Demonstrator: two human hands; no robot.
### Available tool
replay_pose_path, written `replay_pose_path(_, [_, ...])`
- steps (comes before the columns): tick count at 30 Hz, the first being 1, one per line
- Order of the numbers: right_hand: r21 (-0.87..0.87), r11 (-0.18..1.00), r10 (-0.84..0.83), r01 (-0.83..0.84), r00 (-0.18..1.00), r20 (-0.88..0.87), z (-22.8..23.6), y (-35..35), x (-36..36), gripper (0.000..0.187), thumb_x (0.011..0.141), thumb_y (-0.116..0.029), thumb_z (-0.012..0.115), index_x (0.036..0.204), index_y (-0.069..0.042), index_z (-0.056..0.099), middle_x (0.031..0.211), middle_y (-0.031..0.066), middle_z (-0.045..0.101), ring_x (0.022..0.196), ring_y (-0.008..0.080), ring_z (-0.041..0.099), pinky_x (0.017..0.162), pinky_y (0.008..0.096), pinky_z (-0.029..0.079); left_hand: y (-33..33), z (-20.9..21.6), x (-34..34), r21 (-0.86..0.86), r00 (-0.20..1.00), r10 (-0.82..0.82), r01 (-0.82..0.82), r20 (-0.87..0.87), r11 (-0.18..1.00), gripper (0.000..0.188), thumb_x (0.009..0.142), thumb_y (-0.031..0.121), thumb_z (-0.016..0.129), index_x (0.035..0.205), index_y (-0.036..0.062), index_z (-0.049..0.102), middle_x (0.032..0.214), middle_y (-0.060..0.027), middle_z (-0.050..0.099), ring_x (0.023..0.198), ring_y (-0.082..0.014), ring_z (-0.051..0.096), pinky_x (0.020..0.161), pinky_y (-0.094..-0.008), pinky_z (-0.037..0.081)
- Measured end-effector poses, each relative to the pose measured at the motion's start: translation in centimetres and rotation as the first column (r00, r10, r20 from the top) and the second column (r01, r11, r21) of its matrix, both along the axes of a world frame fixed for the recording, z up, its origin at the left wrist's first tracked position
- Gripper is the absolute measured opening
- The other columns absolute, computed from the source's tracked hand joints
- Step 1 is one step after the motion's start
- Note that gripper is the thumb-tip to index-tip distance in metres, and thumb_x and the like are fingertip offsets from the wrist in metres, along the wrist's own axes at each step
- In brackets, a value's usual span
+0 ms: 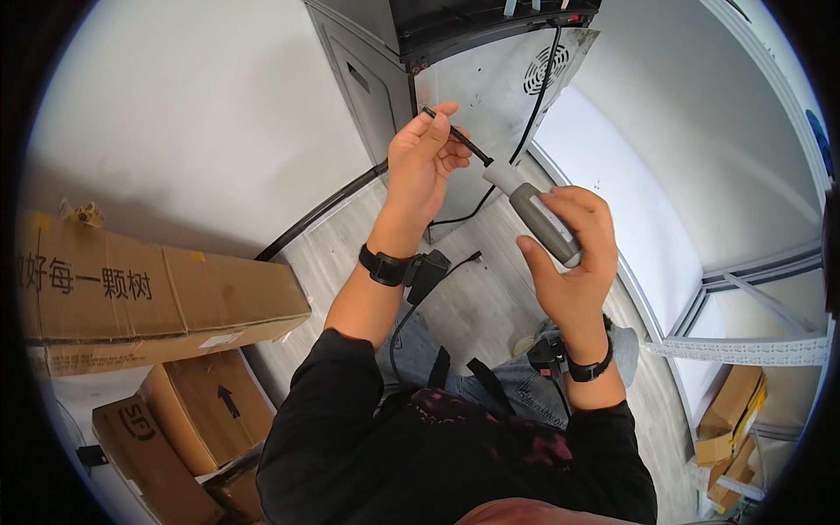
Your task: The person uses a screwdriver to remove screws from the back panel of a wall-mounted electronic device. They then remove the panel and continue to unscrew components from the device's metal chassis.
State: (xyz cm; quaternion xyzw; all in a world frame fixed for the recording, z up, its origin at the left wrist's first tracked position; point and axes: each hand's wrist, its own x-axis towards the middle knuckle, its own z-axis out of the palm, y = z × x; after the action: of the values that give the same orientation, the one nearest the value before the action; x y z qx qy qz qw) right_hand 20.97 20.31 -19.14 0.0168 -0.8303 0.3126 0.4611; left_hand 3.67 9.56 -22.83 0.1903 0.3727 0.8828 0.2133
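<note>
Two hands are on one screwdriver [522, 203], at two o'clock from the middle. The left hand [420, 157] pinches its thin black shaft [472, 148] — thumb and fingers hide part of it. The right hand [582, 241] cups the handle [544, 224], thumb standing apart; how firmly it holds, I cannot tell. Toward one o'clock, a pale panel [490, 83] with round slotted vent is partly covered; at nine, a cardboard box [232, 293] is cut by the dark rim. The handle looks rounded, dark grey, with paler collar [500, 177].
</note>
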Motion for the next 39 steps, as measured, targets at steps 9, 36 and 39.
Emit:
replay_pose_path(9, [-0.302, 0.952, 0.022, 0.055, 0.969, 0.245, -1.6, 0.3, 1.1, 0.038, 0.084, -0.027, 0.067, 0.111, -0.004, 0.053, 0.074, 0.0107, 0.058, 0.058, 0.0194, 0.056, 0.053, 0.0300, 0.044, 0.3, -0.1, 0.4, 0.089, 0.999, 0.011, -0.014, 0.030, 0.996, 0.026, 0.096, 0.020, 0.049, 0.115, 0.0017, 0.052, 0.087, -0.0073, 0.064, 0.067, -0.0123, 0.061, 0.064, -0.0249, 0.053])
replay_pose_path(36, [-0.395, 0.916, 0.082, -0.075, 0.997, 0.000, -2.3, 0.8, -0.4, 0.051, 0.072, -0.008, 0.076, 0.114, -0.002, 0.049, 0.093, 0.0142, 0.059, 0.072, 0.0162, 0.058, 0.063, 0.0288, 0.046, 0.5, -0.6, 0.5, 0.123, 0.998, -0.058, 0.056, 0.012, 0.991, 0.017, 0.094, 0.018, 0.053, 0.099, 0.0027, 0.056, 0.082, -0.0075, 0.063, 0.076, -0.0185, 0.066, 0.059, -0.0223, 0.053])
replay_pose_path(39, [-0.545, 0.829, 0.263, -0.126, 0.947, 0.181, -2.0, 1.5, 0.9, 0.054, 0.072, -0.009, 0.076, 0.117, -0.003, 0.047, 0.083, 0.0101, 0.060, 0.066, 0.0129, 0.055, 0.060, 0.0271, 0.045, 0.4, -0.5, 0.7, 0.099, 0.999, -0.020, 0.017, 0.037, 0.995, 0.018, 0.094, 0.017, 0.052, 0.103, 0.0020, 0.056, 0.083, -0.0078, 0.063, 0.076, -0.0188, 0.066, 0.060, -0.0227, 0.054])
